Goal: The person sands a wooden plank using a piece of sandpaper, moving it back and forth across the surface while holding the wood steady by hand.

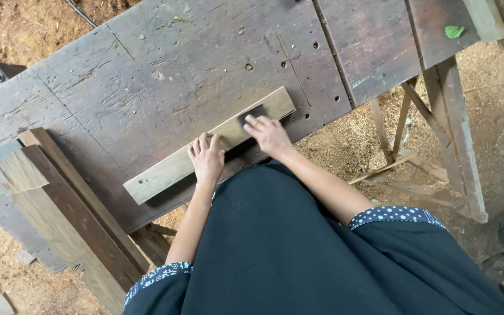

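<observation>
Stacked dark boards (71, 233) sit at the workbench's (164, 64) left end. A pale wooden plank (164, 172) lies diagonally along the bench's near edge. Left hand (206, 157) lies flat on the plank's middle, fingers spread. Right hand (269, 135) presses a dark sanding block (253, 112) onto the plank's far end. Sawdust floor (351, 140) beyond.

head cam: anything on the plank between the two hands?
Nothing. In the head view the plank is bare wood between the left hand and right hand; a dark sanding pad lies under the right fingertips only.
</observation>
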